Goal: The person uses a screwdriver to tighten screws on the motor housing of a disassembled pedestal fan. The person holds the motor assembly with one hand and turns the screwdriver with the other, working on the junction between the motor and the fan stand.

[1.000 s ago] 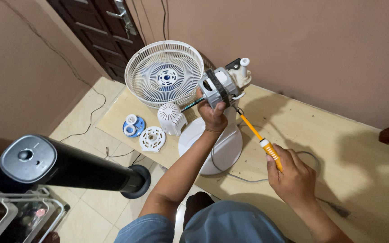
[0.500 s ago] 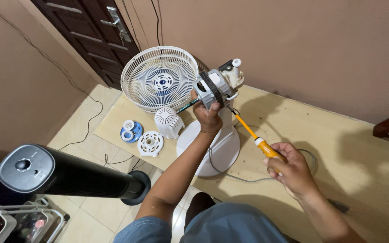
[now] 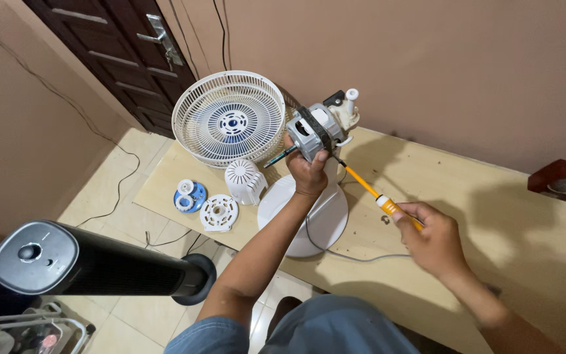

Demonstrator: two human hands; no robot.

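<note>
My left hand (image 3: 307, 172) grips the bare fan motor (image 3: 317, 130) from below, on top of the white fan stand with its round base (image 3: 325, 223). My right hand (image 3: 431, 236) holds a yellow-handled screwdriver (image 3: 375, 194) whose tip reaches the motor's lower right side. A thin shaft sticks out of the motor to the left. The white fan guard (image 3: 229, 119) leans behind the motor on the wooden board (image 3: 479, 216).
A white motor cover (image 3: 244, 180), a round white disc (image 3: 219, 212) and a blue and white ring part (image 3: 188, 195) lie on the board's left part. A black tower fan (image 3: 86, 269) stands at lower left. A dark door (image 3: 126, 52) is behind. A cord (image 3: 355, 252) runs from the base.
The view has shifted a little. Both hands keep their hold; the screwdriver stays at the motor with my right hand slightly lower.
</note>
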